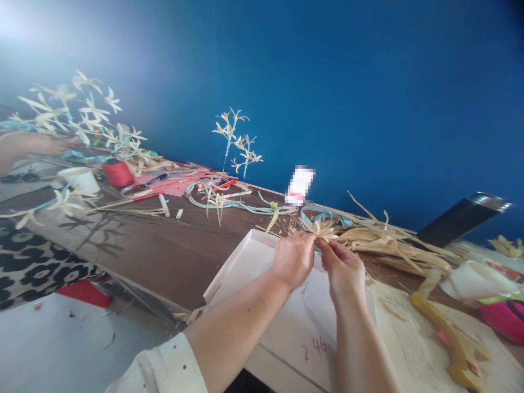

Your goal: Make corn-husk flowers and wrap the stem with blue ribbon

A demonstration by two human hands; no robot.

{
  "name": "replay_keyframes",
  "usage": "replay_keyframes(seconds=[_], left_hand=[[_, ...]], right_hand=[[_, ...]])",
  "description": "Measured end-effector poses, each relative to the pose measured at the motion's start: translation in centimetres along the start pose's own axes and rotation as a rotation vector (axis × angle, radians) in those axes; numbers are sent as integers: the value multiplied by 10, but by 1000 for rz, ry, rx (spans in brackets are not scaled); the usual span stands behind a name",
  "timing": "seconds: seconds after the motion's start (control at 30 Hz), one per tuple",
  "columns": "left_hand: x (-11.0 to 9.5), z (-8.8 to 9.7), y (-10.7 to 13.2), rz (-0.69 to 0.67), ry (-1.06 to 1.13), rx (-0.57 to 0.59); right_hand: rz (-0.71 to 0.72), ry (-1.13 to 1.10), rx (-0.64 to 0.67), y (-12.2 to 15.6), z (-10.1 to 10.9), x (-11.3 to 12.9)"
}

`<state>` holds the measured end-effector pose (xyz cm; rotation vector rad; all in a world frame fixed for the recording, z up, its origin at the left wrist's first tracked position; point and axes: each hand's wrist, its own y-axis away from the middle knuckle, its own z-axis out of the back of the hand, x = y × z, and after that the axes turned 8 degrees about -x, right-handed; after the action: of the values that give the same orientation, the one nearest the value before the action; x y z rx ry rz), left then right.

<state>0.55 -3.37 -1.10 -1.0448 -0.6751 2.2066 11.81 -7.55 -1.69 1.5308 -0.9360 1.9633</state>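
Note:
A cream flower (326, 230) with thin pointed petals, made from what looks like dried husk, is pinched between my two hands. My left hand (293, 258) closes around its base from the left. From the right, the thumb and fingers of my right hand (341, 266) press together on the same base. The flower's stem is mostly hidden by my fingers. Below both hands lies a shallow white box lid (245, 267) with pink handwriting on it. Dried husk strips (380, 243) are piled just beyond my right hand, and a pale blue ribbon (323, 213) curls behind the flower.
Finished flower stems (235, 136) stand against the blue wall. A yellow tool (450, 338), a white cup (477, 281) and a dark cylinder (458, 221) are to the right. At left are a red thread spool (118, 173), another cup (79, 180) and another person's hand (45, 144).

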Motion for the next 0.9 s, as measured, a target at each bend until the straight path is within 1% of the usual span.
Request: replay_keyframes(seconds=[0.1,0.27,0.4,0.5,0.6,0.7,0.9], left_hand=[[2,-1,-1,38,67,-32],[5,-5,-3,104,226,-39],[5,-7,-5,188,332,-37],[3,-7,-6,253,371,-30],[0,-5,-5,286,385,-36],[-1,-4,-5,289,397,-42],[-2,-4,-5,245,401,-46]], right_hand=[[-3,23,-13,2,1,3],[21,39,-12,5,2,7],[27,15,-32,4,2,7],[19,22,-42,4,3,7],[7,7,-36,5,3,7],[-11,-59,-25,5,2,8],[-164,-308,1,4,-1,6]])
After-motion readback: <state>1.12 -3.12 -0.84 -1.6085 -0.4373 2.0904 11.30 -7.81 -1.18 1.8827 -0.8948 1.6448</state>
